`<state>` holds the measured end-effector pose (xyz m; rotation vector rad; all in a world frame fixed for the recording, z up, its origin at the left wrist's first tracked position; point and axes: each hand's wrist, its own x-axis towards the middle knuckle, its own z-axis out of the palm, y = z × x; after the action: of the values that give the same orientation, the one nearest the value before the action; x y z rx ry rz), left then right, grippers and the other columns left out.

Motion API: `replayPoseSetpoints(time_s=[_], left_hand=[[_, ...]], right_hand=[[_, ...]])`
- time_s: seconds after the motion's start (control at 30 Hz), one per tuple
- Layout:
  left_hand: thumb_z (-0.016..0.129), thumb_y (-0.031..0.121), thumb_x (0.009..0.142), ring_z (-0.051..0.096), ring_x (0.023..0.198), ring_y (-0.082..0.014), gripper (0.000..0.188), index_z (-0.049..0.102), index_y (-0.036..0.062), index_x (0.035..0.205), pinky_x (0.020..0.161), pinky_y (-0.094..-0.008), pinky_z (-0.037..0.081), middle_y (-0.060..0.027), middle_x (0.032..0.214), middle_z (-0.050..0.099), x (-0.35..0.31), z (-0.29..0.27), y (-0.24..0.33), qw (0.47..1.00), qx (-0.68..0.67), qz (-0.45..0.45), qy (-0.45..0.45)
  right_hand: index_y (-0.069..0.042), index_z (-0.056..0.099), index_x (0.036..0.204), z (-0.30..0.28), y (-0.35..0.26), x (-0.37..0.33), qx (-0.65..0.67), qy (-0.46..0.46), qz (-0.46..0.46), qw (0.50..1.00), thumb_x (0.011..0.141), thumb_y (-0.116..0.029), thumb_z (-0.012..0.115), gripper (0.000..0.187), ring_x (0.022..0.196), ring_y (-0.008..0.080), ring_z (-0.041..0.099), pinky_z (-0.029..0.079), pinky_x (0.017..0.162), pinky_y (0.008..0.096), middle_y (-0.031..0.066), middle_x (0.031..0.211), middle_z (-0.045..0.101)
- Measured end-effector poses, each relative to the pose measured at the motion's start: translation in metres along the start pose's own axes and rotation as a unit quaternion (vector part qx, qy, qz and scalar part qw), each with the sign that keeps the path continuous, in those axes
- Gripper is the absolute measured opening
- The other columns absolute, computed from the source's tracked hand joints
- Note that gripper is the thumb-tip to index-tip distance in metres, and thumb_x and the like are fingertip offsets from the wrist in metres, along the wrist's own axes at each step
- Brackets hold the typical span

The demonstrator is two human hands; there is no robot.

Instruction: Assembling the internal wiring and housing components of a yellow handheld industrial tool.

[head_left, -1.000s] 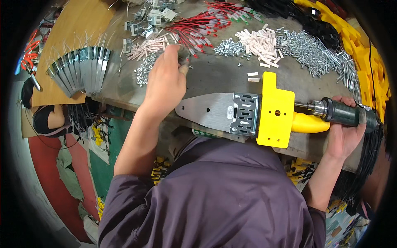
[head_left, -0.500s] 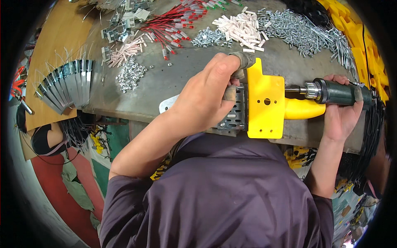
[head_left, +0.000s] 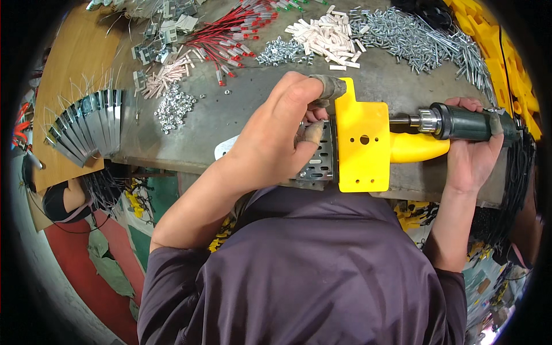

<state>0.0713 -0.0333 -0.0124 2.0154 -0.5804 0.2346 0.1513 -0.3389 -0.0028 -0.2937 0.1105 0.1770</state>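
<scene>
My left hand, with worn coverings on some fingertips, grips a yellow plastic handle piece along its upper left edge. Against that piece's left side is a slotted metal plate, also under my left fingers. The yellow piece has a flat plate with several holes and a rounded grip pointing right. In my right hand lies a dark green electric screwdriver, fingers wrapped around its body. Its shaft points left, its tip hidden behind the yellow plate, just above the grip.
Along the far side of the metal worktable lie piles of screws, white sleeves, nuts and red wires. Metal blades fan out at left. Yellow parts and black cables crowd the right. Another person sits at left.
The whole view has shifted slightly, with hands, parts and table sliding a little left in it. Both grips look the same, and the screwdriver stays at the yellow piece.
</scene>
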Motion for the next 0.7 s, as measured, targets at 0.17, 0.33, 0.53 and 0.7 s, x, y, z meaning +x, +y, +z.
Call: replayPoseSetpoints(time_s=[0.17, 0.33, 0.53, 0.7], left_hand=[[0.063, -0.014, 0.068, 0.056, 0.085, -0.0236, 0.052, 0.044, -0.0018, 0.114, 0.075, -0.0337, 0.048, -0.014, 0.097, 0.05, 0.003, -0.001, 0.005, 0.999, 0.03, -0.007, 0.044], [0.066, -0.006, 0.064, 0.052, 0.079, -0.034, 0.032, 0.054, 0.0007, 0.092, 0.072, -0.0392, 0.043, -0.0138, 0.088, 0.054, 0.006, -0.006, 0.011, 0.972, 0.232, 0.007, 0.017], [0.065, -0.005, 0.064, 0.054, 0.082, -0.0341, 0.03, 0.054, 0.0001, 0.091, 0.073, -0.0402, 0.045, -0.0141, 0.088, 0.056, 0.006, -0.001, 0.011, 0.972, 0.233, 0.018, 0.037], [0.066, -0.004, 0.066, 0.055, 0.086, -0.0339, 0.031, 0.054, -0.0005, 0.094, 0.074, -0.0398, 0.046, -0.0144, 0.091, 0.056, 0.004, -0.004, 0.009, 0.973, 0.23, 0.015, 0.032]], right_hand=[[0.006, 0.043, 0.1, 0.0, 0.0, 0.001, -0.008, -0.016, -0.002, 1.0, 0.081, -0.008, 0.061, 0.03, 0.097, 0.0258, 0.05, 0.029, 0.11, 0.0498, 0.0135, 0.098, 0.046], [0.006, 0.044, 0.1, 0.002, 0.003, 0.001, -0.014, -0.009, -0.011, 1.0, 0.081, -0.009, 0.062, 0.03, 0.097, 0.0252, 0.05, 0.029, 0.11, 0.0495, 0.013, 0.098, 0.047], [0.005, 0.046, 0.099, 0.001, 0.005, 0.003, -0.022, -0.022, -0.01, 0.999, 0.081, -0.01, 0.062, 0.028, 0.097, 0.0254, 0.05, 0.029, 0.11, 0.0482, 0.0128, 0.097, 0.047], [0.005, 0.044, 0.102, 0.001, 0.001, 0.003, -0.021, -0.019, 0.005, 1.0, 0.081, -0.01, 0.061, 0.031, 0.1, 0.0263, 0.049, 0.029, 0.111, 0.0483, 0.0133, 0.098, 0.047]])
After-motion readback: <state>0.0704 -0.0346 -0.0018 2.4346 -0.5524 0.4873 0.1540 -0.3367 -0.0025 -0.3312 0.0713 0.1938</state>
